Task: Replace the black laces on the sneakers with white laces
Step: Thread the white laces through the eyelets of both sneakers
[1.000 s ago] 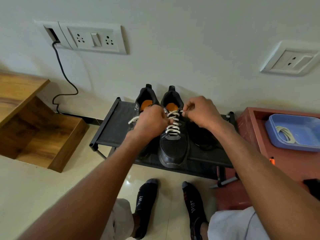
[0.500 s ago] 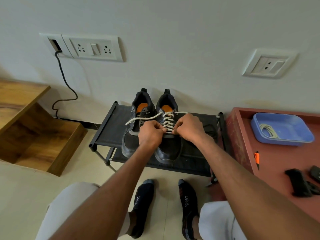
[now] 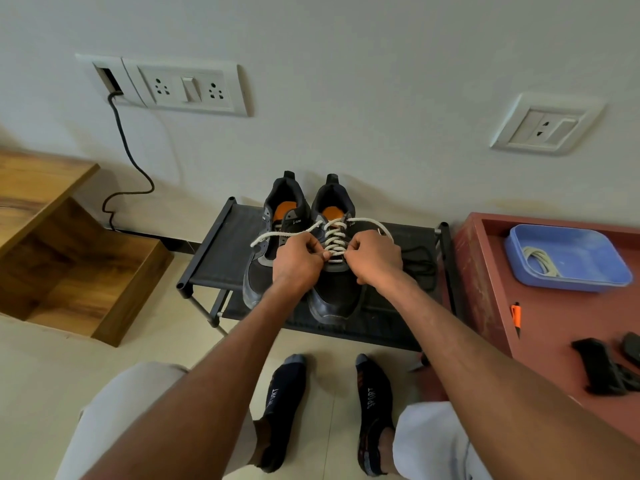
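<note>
item: pair of dark sneakers, side by side on a black shoe rack [image 3: 221, 258], heels toward the wall, near the rack's middle.
right-hand sneaker [image 3: 334, 285]: white lace [image 3: 335, 239] crossed through its eyelets up to the top; two loose ends trail outward, one over the left-hand sneaker [image 3: 258, 271], one toward the rack's right edge.
left-hand sneaker: no lace visible in its eyelets.
black lace [image 3: 420, 263]: loose dark cord on the rack right of the shoes, apparently removed.
step in hand, as judged: snugging the lower crossings of the white lace on the right-hand sneaker.
next move calls for: drawing slack upward row by row, evening both ends.
left hand [image 3: 298, 259]: knuckles up, fingers curled, pinching a low crossing.
right hand [image 3: 374, 256]: mirrored pose, fingers curled, pinching the opposite side.
spare: pale cord in a blue tray [image 3: 595, 268] on the red surface [image 3: 554, 327].
</note>
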Motion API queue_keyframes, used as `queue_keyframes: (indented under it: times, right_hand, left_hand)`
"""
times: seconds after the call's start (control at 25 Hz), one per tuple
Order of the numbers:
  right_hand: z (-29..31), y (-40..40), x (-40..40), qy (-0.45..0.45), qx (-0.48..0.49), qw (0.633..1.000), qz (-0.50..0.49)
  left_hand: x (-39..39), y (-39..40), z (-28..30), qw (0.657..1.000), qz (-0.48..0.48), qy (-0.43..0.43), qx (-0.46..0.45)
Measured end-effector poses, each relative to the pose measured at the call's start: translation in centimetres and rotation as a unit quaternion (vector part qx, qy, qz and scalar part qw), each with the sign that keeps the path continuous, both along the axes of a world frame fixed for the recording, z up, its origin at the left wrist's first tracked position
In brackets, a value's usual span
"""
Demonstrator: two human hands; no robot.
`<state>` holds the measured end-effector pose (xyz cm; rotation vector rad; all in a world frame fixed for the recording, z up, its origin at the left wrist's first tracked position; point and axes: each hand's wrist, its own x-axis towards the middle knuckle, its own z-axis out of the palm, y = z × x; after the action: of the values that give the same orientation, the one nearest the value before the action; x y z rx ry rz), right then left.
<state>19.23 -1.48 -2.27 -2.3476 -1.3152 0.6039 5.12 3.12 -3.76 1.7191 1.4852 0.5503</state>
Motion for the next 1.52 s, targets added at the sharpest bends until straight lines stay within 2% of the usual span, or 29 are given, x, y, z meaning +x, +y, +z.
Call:
queue_keyframes:
  times: [0.12,0.24,0.64,0.88,1.04,1.12,1.36,1.52]
  right_hand:
    - [0.6,-0.1,0.8,0.038,0.015,0.999,0.015]
    - [0.4,-0.2,1.2,0.029,0.032,0.999,0.033]
    - [0.5,0.1,1.3,-0.046,0.035,0.993,0.100]
    - [0.6,0.1,1.1,-0.061,0.038,0.989,0.131]
    - [0.7,0.2,1.8,0.030,0.052,0.996,0.072]
    - [0.5,0.2,1.9,0.036,0.052,0.996,0.064]
    - [0.3,0.4,1.9,0.002,0.073,0.992,0.102]
    - [0.2,0.6,2.0,-0.018,0.089,0.987,0.134]
  left_hand:
    - [-0.1,0.1,0.0,1.000,0.005,-0.017,0.010]
    - [0.1,0.1,-0.1,1.000,0.004,-0.019,0.025]
    - [1.2,-0.3,-0.7,0.979,-0.077,0.101,0.158]
    - [0.7,0.2,-0.8,0.980,-0.082,0.114,0.144]
    - [0.6,0.9,-0.7,0.988,-0.057,0.071,0.122]
    - [0.8,0.9,-0.5,0.987,-0.054,0.073,0.130]
    - [1.8,0.3,-0.5,0.976,-0.088,0.104,0.173]
    - [1.5,0.5,-0.7,0.984,-0.068,0.063,0.152]
